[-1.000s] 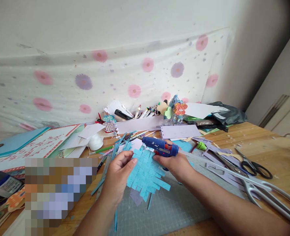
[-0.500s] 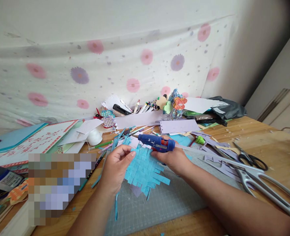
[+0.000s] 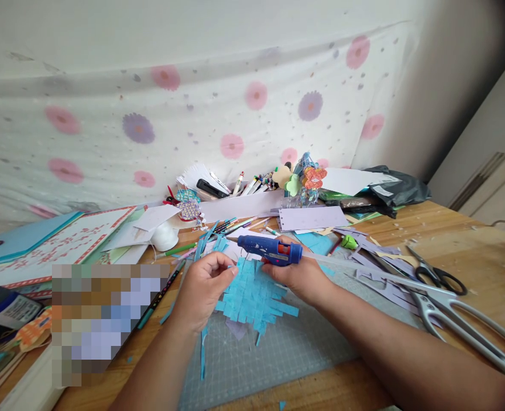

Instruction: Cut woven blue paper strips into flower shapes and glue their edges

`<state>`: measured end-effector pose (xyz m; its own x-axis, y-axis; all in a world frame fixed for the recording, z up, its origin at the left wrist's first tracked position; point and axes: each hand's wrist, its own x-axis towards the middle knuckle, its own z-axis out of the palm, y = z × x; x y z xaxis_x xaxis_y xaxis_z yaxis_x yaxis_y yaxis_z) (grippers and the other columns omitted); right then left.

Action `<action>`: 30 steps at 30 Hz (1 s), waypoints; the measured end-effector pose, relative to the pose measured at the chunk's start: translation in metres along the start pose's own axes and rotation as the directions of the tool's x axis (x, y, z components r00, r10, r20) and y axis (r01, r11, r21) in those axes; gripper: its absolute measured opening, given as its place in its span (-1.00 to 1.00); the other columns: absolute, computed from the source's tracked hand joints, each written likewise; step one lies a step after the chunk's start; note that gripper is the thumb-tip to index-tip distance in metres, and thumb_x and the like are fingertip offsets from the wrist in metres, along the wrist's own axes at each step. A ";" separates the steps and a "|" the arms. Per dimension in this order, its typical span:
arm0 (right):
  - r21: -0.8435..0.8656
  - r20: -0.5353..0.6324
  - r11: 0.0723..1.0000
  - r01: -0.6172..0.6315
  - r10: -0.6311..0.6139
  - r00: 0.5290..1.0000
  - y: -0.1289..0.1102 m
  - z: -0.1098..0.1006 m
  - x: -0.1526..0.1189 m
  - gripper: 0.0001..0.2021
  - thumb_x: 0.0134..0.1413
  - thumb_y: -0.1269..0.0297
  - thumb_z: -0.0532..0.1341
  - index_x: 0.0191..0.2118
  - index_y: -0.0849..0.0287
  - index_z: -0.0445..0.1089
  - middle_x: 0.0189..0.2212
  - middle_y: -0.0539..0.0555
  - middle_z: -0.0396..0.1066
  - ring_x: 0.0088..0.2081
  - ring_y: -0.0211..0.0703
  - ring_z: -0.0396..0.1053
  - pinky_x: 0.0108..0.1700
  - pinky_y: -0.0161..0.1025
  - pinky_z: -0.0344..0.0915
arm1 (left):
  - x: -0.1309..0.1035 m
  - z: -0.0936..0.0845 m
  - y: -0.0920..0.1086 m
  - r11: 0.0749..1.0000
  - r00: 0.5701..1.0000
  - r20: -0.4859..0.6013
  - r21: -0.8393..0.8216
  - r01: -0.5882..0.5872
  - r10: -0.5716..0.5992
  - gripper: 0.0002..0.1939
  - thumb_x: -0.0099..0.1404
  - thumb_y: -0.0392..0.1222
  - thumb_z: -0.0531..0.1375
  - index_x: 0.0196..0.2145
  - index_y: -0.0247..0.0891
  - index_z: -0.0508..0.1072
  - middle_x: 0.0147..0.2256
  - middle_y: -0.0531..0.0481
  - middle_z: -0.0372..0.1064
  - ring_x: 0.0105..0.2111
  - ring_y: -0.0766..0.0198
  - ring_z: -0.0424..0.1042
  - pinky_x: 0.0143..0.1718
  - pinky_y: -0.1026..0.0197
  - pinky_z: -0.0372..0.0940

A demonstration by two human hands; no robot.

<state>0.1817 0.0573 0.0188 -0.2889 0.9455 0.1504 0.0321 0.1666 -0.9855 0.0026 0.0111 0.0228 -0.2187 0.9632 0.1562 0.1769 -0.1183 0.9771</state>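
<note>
A sheet of woven blue paper strips [image 3: 252, 299] hangs over the grey cutting mat [image 3: 303, 354], its strip ends uneven along the edges. My left hand [image 3: 205, 288] pinches its upper left edge between thumb and fingers. In my right hand [image 3: 297, 278] is a blue glue gun [image 3: 270, 250], held level above the top edge of the weave with its nozzle pointing left. A clear glue stick [image 3: 338, 260] sticks out of the gun's back. Most of my right fingers are hidden behind the gun and paper.
Large silver scissors [image 3: 444, 311] and smaller black-handled scissors [image 3: 438, 277] lie at the right among purple paper scraps [image 3: 383, 288]. A white spool of thread [image 3: 165, 238], pens [image 3: 181, 249] and paper sheets [image 3: 102, 234] lie left and behind. A box of markers [image 3: 243, 205] stands at the back.
The glue gun has shifted very slightly left together with my right hand. My left hand keeps its pinch on the woven paper, which has tilted a little.
</note>
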 end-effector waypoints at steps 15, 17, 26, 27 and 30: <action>0.019 0.013 1.000 0.022 -0.022 1.000 -0.005 0.000 -0.002 -0.80 -0.32 0.33 0.26 -0.51 0.11 0.19 -0.52 -0.03 0.35 -0.45 -0.20 0.30 -0.35 -0.24 0.25 | 0.002 -0.004 -0.002 1.000 0.995 0.103 -0.013 0.000 0.002 -0.81 0.02 -0.26 0.27 -0.49 -0.24 0.27 -0.51 0.15 0.25 -0.53 0.41 0.16 -0.52 0.35 0.06; 0.016 0.017 1.000 0.022 -0.023 1.000 -0.005 0.000 -0.002 -0.81 -0.32 0.33 0.27 -0.52 0.12 0.20 -0.52 -0.03 0.35 -0.46 -0.20 0.29 -0.37 -0.24 0.23 | 0.002 -0.004 -0.002 1.000 0.997 0.080 -0.002 -0.002 0.003 -0.77 0.01 -0.27 0.27 -0.47 -0.22 0.24 -0.51 0.16 0.27 -0.54 0.42 0.16 -0.53 0.36 0.05; 0.106 -0.004 0.994 0.011 -0.011 1.000 0.000 -0.002 0.000 -0.78 -0.31 0.33 0.32 -0.46 0.10 0.27 -0.49 -0.01 0.43 -0.43 -0.15 0.37 -0.35 -0.23 0.27 | 0.001 -0.002 -0.006 1.000 0.998 0.058 -0.004 0.012 -0.011 -0.75 0.03 -0.25 0.27 -0.39 -0.21 0.24 -0.52 0.18 0.31 -0.57 0.43 0.18 -0.55 0.37 0.06; 0.138 -0.016 0.990 -0.004 0.006 1.000 0.002 -0.003 0.000 -0.76 -0.31 0.31 0.33 -0.42 0.10 0.29 -0.46 0.00 0.46 -0.41 -0.14 0.39 -0.34 -0.22 0.29 | 0.001 -0.002 -0.007 1.000 0.998 0.057 -0.015 0.022 -0.021 -0.75 0.03 -0.25 0.27 -0.37 -0.22 0.25 -0.50 0.17 0.32 -0.57 0.43 0.18 -0.54 0.36 0.06; 0.220 -0.060 0.975 -0.034 0.048 0.997 0.005 -0.008 0.003 -0.70 -0.25 0.25 0.36 -0.31 0.11 0.33 -0.37 0.03 0.51 -0.36 -0.12 0.43 -0.29 -0.19 0.32 | 0.001 -0.001 -0.008 0.993 0.997 0.041 -0.103 0.062 -0.058 -0.75 0.03 -0.24 0.27 -0.34 -0.22 0.28 -0.47 0.15 0.32 -0.54 0.41 0.21 -0.51 0.33 0.09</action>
<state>0.1889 0.0631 0.0145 -0.2289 0.9675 0.1072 -0.1695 0.0689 -0.9831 -0.0004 0.0127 0.0157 -0.1894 0.9774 0.0933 0.0633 -0.0827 0.9946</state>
